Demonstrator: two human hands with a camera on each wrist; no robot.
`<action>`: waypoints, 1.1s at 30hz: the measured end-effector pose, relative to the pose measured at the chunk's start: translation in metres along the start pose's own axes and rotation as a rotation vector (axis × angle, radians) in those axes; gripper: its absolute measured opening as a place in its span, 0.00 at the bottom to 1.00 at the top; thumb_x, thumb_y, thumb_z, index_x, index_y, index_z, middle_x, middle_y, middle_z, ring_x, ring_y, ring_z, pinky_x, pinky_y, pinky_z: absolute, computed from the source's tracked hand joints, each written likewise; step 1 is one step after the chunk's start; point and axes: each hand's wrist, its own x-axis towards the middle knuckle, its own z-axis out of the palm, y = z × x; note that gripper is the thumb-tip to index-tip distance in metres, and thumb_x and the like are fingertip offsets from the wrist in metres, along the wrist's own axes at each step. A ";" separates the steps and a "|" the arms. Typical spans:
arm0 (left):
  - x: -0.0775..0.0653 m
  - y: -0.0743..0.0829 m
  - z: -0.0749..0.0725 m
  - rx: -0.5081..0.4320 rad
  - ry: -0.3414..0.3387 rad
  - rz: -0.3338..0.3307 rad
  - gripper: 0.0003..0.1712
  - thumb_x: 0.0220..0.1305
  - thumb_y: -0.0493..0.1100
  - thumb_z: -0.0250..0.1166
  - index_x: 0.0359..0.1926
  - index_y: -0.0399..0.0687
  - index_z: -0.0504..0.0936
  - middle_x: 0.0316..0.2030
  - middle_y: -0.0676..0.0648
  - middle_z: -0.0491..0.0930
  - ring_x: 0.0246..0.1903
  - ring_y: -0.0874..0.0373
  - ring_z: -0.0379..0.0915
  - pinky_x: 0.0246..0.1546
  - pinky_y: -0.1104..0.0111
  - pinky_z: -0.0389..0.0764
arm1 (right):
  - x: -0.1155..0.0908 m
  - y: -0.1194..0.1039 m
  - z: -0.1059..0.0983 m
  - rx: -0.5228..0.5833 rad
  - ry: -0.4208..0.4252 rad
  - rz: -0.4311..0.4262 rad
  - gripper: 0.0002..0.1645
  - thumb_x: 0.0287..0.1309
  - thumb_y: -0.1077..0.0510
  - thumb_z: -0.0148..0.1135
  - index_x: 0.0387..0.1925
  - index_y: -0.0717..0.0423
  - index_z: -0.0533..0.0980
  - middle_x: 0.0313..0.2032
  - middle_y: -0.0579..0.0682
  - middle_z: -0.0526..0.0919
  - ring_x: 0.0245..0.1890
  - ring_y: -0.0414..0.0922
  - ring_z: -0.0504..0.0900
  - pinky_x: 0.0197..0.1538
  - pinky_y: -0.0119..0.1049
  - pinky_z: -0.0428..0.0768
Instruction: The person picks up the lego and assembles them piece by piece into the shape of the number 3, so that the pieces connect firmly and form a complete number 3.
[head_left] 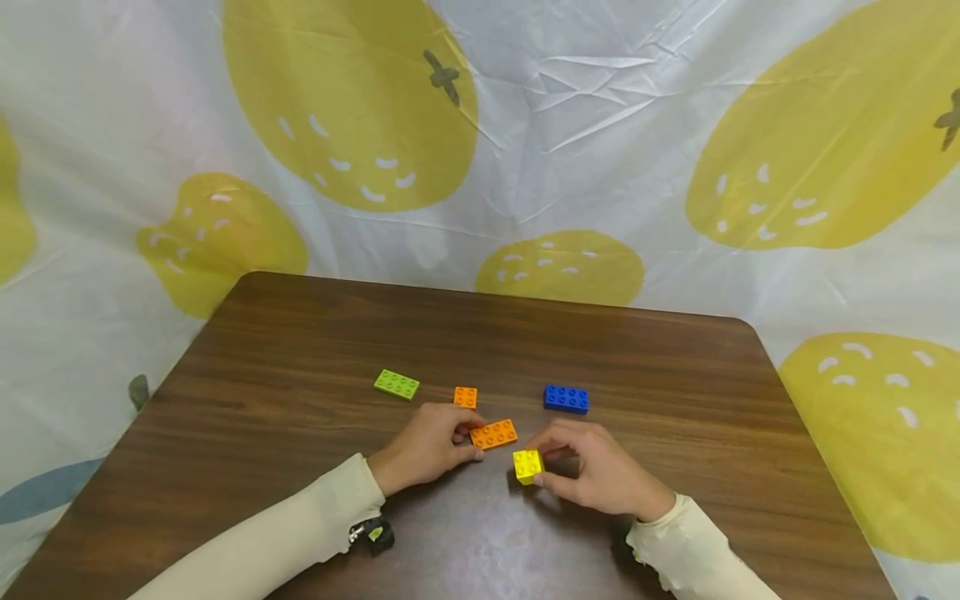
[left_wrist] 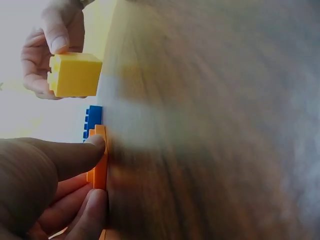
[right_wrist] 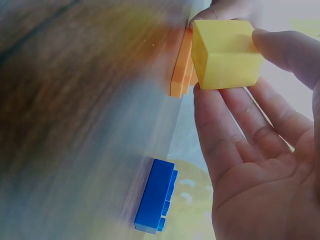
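Observation:
My left hand (head_left: 426,444) pinches the left end of a flat orange building brick (head_left: 494,434) between thumb and fingers, the brick lying at table level in the left wrist view. Between the thumb and fingertips of my right hand (head_left: 596,468) is a square yellow brick (head_left: 528,467), studs up, held a little above the table. In the right wrist view the yellow brick (right_wrist: 227,55) hides part of the orange one (right_wrist: 181,62). Just beyond the left fingers sits a small square orange brick (head_left: 465,397), its near side partly covered by them.
A blue brick (head_left: 566,398) stands beyond my right hand. Farther left lies a flat lime-green brick (head_left: 397,384). All rest on a brown wooden table (head_left: 315,333) with rounded far corners. Behind it hangs a white cloth (head_left: 585,150) with yellow fruit prints.

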 end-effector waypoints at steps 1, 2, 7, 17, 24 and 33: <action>0.000 0.000 0.000 -0.010 -0.001 -0.004 0.20 0.59 0.45 0.81 0.51 0.44 0.90 0.43 0.49 0.90 0.37 0.63 0.81 0.39 0.71 0.83 | 0.000 0.000 0.000 0.002 0.003 -0.002 0.18 0.61 0.60 0.77 0.51 0.46 0.83 0.48 0.42 0.88 0.45 0.40 0.90 0.48 0.43 0.91; 0.000 -0.001 0.000 -0.018 -0.003 -0.007 0.20 0.59 0.44 0.81 0.51 0.44 0.90 0.44 0.48 0.90 0.37 0.63 0.82 0.39 0.71 0.84 | 0.000 0.000 -0.001 0.004 0.007 -0.006 0.18 0.61 0.60 0.77 0.52 0.47 0.83 0.48 0.43 0.88 0.46 0.41 0.90 0.49 0.43 0.91; -0.001 -0.004 0.001 -0.078 -0.020 -0.020 0.19 0.60 0.41 0.80 0.52 0.43 0.90 0.47 0.46 0.90 0.40 0.62 0.85 0.42 0.69 0.87 | 0.001 0.000 -0.002 0.002 0.025 0.002 0.22 0.61 0.62 0.76 0.56 0.53 0.83 0.51 0.45 0.87 0.47 0.43 0.90 0.49 0.45 0.91; -0.002 -0.008 0.001 -0.179 -0.024 -0.028 0.19 0.59 0.38 0.80 0.52 0.42 0.90 0.45 0.46 0.91 0.38 0.63 0.85 0.39 0.75 0.85 | 0.000 0.003 -0.005 0.047 0.066 0.039 0.22 0.59 0.65 0.76 0.54 0.49 0.84 0.51 0.47 0.87 0.48 0.45 0.89 0.50 0.45 0.90; -0.006 -0.006 0.000 -0.191 -0.073 -0.043 0.19 0.57 0.38 0.81 0.51 0.46 0.90 0.43 0.50 0.90 0.37 0.65 0.83 0.39 0.74 0.85 | 0.002 0.004 -0.002 0.096 0.093 0.058 0.22 0.60 0.64 0.76 0.55 0.52 0.84 0.53 0.50 0.87 0.49 0.49 0.89 0.51 0.40 0.90; -0.010 0.000 -0.001 -0.214 -0.109 -0.043 0.20 0.56 0.37 0.81 0.51 0.45 0.90 0.40 0.51 0.90 0.36 0.65 0.83 0.39 0.73 0.85 | 0.007 0.004 0.003 0.128 0.129 0.026 0.22 0.59 0.65 0.77 0.54 0.51 0.84 0.51 0.49 0.87 0.48 0.50 0.89 0.49 0.43 0.91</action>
